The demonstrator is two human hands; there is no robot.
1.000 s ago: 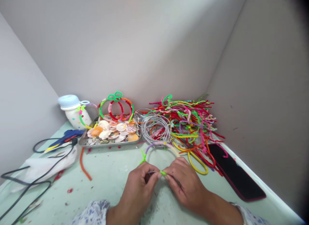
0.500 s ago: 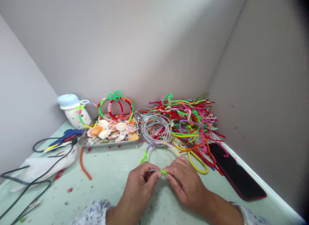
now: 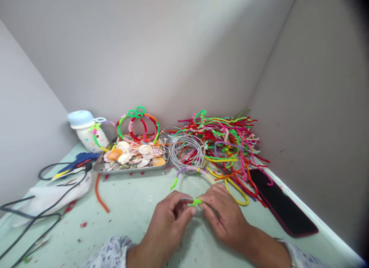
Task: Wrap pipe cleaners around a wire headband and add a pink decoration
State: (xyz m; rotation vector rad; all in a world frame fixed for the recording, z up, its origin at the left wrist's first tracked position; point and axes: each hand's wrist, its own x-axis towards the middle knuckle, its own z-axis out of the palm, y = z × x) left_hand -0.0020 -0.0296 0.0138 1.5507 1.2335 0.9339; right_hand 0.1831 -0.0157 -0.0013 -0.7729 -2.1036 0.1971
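My left hand [image 3: 170, 220] is closed, thumb and forefinger pinching a bright green pipe cleaner [image 3: 197, 201] beside a bare grey wire [image 3: 186, 199]. Pressed close to it, my right hand [image 3: 223, 214] grips the wire where the green is wound on. Behind my fingers arcs a band of wire covered in purple and cream pipe cleaner [image 3: 184, 170], with a green tip at its left end. Its right end runs behind my right hand, so the join is hidden.
A metal tray [image 3: 132, 170] of seashells [image 3: 123, 157] stands behind, with wrapped hoops [image 3: 144, 126] above it. Right of it lie a grey wire coil [image 3: 173, 153], a heap of pipe cleaners [image 3: 225, 133] and a black phone [image 3: 284, 204]. Bottle [image 3: 89, 135], cables and plastic bag [image 3: 62, 195] are left.
More of the green pipe cleaner shows between my fingertips, which have parted slightly. The loose green strand at the band's left end has shifted and now looks like a single tip.
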